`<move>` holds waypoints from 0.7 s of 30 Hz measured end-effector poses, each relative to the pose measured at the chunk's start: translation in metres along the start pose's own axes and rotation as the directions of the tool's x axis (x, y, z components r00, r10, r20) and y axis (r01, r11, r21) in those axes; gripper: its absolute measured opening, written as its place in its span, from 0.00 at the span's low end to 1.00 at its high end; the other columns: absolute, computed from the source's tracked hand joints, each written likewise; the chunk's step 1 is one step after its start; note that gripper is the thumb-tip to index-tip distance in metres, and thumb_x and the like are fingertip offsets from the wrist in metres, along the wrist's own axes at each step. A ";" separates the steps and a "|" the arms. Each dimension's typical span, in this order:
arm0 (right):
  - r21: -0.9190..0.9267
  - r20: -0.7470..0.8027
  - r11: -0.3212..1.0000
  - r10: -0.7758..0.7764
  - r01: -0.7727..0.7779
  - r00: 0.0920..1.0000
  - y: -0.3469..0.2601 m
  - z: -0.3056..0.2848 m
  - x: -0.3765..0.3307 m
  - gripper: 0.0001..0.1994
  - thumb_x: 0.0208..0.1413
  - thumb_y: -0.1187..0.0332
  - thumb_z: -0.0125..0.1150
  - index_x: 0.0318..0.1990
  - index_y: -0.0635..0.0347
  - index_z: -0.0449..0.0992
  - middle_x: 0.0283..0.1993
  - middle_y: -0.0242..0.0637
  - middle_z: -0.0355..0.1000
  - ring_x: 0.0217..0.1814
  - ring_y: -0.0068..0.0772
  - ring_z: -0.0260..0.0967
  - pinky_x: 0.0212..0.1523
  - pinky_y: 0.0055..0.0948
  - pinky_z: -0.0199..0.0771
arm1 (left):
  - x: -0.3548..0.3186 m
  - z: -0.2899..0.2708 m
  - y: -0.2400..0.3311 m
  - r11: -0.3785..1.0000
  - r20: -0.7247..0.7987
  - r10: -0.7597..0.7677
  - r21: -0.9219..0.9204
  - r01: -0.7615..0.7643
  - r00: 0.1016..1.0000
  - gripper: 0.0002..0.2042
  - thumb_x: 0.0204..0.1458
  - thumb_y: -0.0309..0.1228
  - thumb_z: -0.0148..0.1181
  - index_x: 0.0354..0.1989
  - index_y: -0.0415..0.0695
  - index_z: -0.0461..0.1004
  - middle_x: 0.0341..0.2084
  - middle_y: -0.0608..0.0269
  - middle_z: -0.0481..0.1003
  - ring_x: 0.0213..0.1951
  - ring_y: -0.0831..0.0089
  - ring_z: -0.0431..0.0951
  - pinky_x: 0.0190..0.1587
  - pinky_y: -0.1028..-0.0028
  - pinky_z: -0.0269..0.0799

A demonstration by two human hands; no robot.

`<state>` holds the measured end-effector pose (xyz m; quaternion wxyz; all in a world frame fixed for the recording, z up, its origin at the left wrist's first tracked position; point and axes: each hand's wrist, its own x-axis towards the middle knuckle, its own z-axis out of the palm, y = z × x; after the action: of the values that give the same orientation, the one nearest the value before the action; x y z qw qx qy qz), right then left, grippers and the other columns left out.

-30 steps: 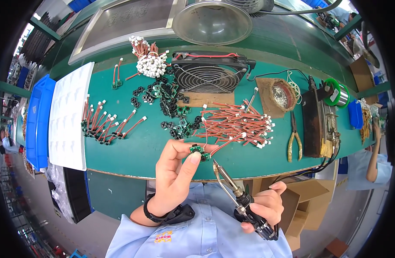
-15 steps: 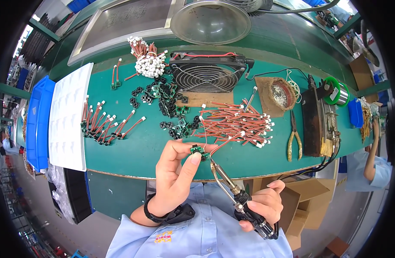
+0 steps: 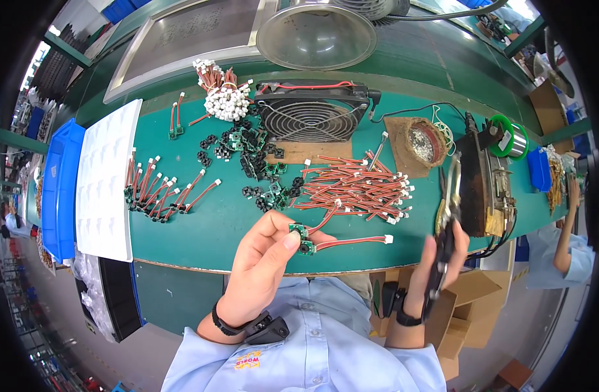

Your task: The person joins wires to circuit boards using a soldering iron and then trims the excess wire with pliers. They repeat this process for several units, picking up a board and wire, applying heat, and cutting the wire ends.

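A green table (image 3: 208, 228) is seen, with a white tray (image 3: 107, 176) at its left, a black fan (image 3: 312, 111) at the back and a soldering stand (image 3: 482, 189) at the right. A loose heap of red wires (image 3: 358, 189) is spread beside a scatter of small boards (image 3: 253, 163), and a row of finished leads (image 3: 159, 193) is laid near the tray. The left hand (image 3: 263, 268) is raised over the near table edge, and a small board (image 3: 299, 238) with a red lead (image 3: 351, 242) is pinched between its thumb and fingertips. The right hand (image 3: 436, 274) is clenched around a soldering iron (image 3: 446, 222), which is held near the stand, well apart from the board. Risks are judged as follows: the hot tip could be brushed against the stand's cables or the wire heap if it is swung carelessly; the board could be dropped, since only a fingertip pinch secures it; and the lead's free end, which rests on the table, could be snagged on the heap.
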<state>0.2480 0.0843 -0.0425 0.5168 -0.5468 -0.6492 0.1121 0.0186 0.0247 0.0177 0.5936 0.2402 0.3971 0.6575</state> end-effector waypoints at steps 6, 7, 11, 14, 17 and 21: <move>-0.055 0.194 0.998 -0.020 0.031 0.981 -0.013 -0.007 0.007 0.18 0.53 0.69 0.55 0.52 0.61 0.66 0.43 0.41 0.66 0.42 0.31 0.65 0.47 0.28 0.63 | 0.002 0.000 -0.002 0.995 -0.038 0.031 0.094 -0.027 0.999 0.05 0.57 0.29 0.46 0.34 0.41 0.62 0.36 0.50 0.74 0.43 0.66 0.74 0.50 0.67 0.63; 0.223 0.172 0.974 -0.002 -0.036 0.985 -0.021 -0.014 -0.002 0.16 0.53 0.68 0.56 0.50 0.60 0.68 0.38 0.41 0.68 0.40 0.31 0.65 0.45 0.29 0.63 | 0.002 -0.001 -0.003 0.994 -0.055 0.030 0.106 -0.024 0.998 0.05 0.57 0.29 0.46 0.34 0.41 0.62 0.36 0.50 0.74 0.43 0.66 0.74 0.50 0.68 0.63; 0.397 0.259 0.878 -0.386 0.267 0.885 -0.033 -0.032 -0.012 0.18 0.44 0.56 0.64 0.40 0.54 0.73 0.27 0.32 0.69 0.27 0.26 0.65 0.41 0.33 0.56 | 0.002 -0.011 -0.009 0.965 0.023 0.138 0.220 -0.140 0.990 0.05 0.59 0.27 0.44 0.39 0.40 0.60 0.42 0.48 0.74 0.46 0.70 0.73 0.50 0.72 0.65; 0.468 0.348 0.833 -0.480 0.294 0.805 -0.038 -0.033 -0.014 0.21 0.36 0.51 0.70 0.36 0.50 0.75 0.26 0.26 0.70 0.24 0.24 0.66 0.42 0.31 0.53 | 0.005 -0.009 -0.011 0.964 0.039 0.147 0.217 -0.152 0.988 0.04 0.59 0.27 0.45 0.39 0.40 0.60 0.42 0.47 0.74 0.46 0.70 0.73 0.50 0.72 0.65; 0.470 0.370 0.833 -0.487 0.292 0.792 -0.041 -0.029 -0.016 0.19 0.35 0.51 0.70 0.35 0.50 0.76 0.24 0.24 0.70 0.23 0.22 0.66 0.42 0.30 0.53 | 0.005 -0.008 -0.011 0.961 0.047 0.154 0.224 -0.161 0.987 0.04 0.59 0.26 0.45 0.39 0.40 0.60 0.42 0.47 0.74 0.46 0.70 0.73 0.51 0.72 0.64; 0.479 0.364 0.829 -0.488 0.291 0.793 -0.042 -0.028 -0.015 0.19 0.35 0.52 0.71 0.34 0.49 0.76 0.24 0.24 0.70 0.23 0.21 0.65 0.43 0.30 0.52 | 0.003 -0.008 -0.010 0.956 0.051 0.153 0.245 -0.161 0.987 0.04 0.59 0.26 0.45 0.39 0.40 0.59 0.42 0.47 0.74 0.46 0.70 0.72 0.51 0.72 0.63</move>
<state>0.2432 0.0445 -0.0091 0.4550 -0.2366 -0.8182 0.2597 0.0177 0.0259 0.0042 0.5112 0.3538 0.4465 0.6436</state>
